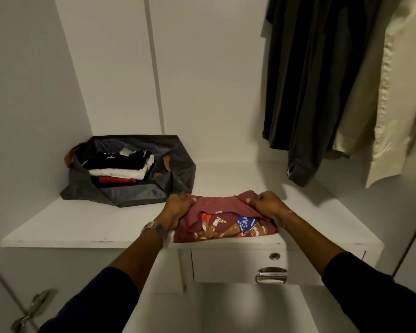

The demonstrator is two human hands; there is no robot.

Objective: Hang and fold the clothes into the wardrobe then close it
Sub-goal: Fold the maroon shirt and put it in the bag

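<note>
Inside the open wardrobe, dark and cream garments hang at right and a grey bag of folded clothes sits at the back left of the white shelf; the maroon printed shirt lies part-folded at the shelf's front edge, left hand and right hand each pinching its top fold, fingers curled; the person does best drawing that fold down evenly, corners aligned, then smoothing it flat

- Maroon shirt between the fingers: soft matt cloth, printed.
- Shelf beneath: smooth matt white.
- Bag left of them: slightly shiny fabric.
- Drawer handle below: polished metal.
</note>
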